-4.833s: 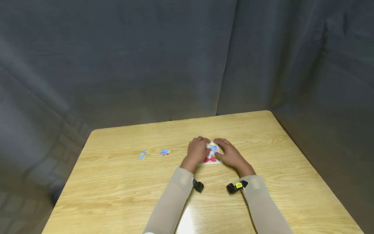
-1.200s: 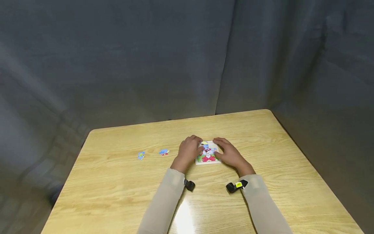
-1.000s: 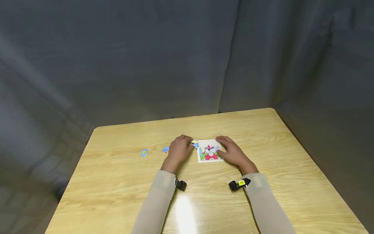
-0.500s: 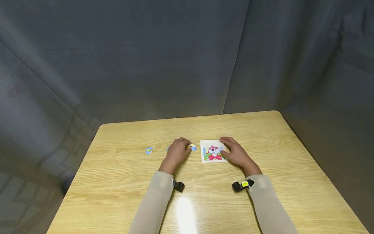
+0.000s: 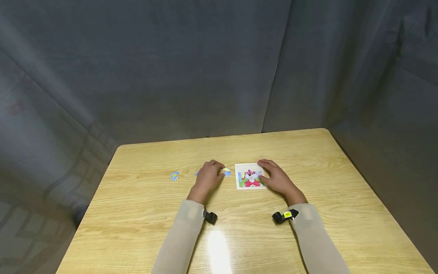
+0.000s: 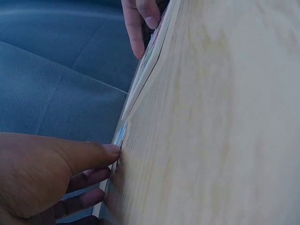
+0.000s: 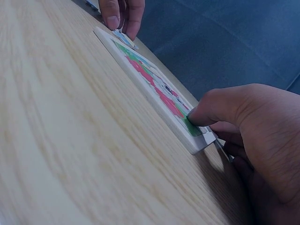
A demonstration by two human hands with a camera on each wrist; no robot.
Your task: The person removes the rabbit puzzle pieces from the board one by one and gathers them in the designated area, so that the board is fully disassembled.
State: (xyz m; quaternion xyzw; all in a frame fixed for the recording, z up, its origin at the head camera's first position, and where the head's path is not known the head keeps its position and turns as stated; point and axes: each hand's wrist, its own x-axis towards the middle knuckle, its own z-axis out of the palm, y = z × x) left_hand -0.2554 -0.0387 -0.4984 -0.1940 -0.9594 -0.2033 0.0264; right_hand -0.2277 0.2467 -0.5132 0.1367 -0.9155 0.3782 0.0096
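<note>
On the left of the wooden bench (image 5: 137, 213) lies a small loose blue puzzle piece (image 5: 175, 176), flat and well apart from the rest. Right of it, a sliver of another blue piece (image 5: 196, 173) peeks out just beside the left hand (image 5: 207, 177). That hand rests knuckles-up on the bench, its grip curled with the fingertips (image 6: 111, 149) pressing a blue and yellow piece (image 5: 226, 172) against the wood; this piece sits just left of the puzzle board (image 5: 250, 176), near its far left corner, whether touching it I cannot tell. The board lies flat at the middle of the bench, showing a pink and white cartoon animal on green. The right hand (image 5: 278, 180) holds the board's right edge, its grip bent over it with the thumb (image 7: 199, 115) down on the near right corner and the fingers behind the edge.
</note>
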